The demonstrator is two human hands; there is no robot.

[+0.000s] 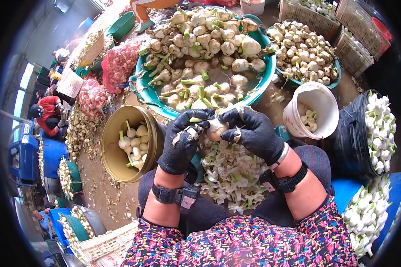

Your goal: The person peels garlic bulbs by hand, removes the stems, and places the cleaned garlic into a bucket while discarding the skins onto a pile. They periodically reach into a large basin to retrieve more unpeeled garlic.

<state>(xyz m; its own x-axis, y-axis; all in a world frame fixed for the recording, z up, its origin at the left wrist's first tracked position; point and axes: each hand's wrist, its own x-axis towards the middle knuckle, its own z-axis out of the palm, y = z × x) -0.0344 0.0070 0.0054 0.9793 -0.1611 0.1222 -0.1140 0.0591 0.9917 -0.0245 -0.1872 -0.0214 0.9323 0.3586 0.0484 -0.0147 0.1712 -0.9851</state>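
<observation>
Spreading widest before the person, a teal tub [270,71] holds heaped garlic; a tan bucket [156,129] stands left, peelings [234,178] lie below the hands, and a white bucket [293,116] sits right. The gloved left hand [180,144] and right hand [256,138] pinch one garlic bulb [216,130] between them, near the tub's front rim.

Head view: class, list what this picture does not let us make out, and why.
All in the head view:
- Parts of the garlic bulb: hidden by the left hand and right hand.
- Upper body of the person in orange trousers: cut off by the top edge.
- Writing on the white bucket: too small.
- Bottom of the black bucket: hidden by its wall and contents.
</observation>
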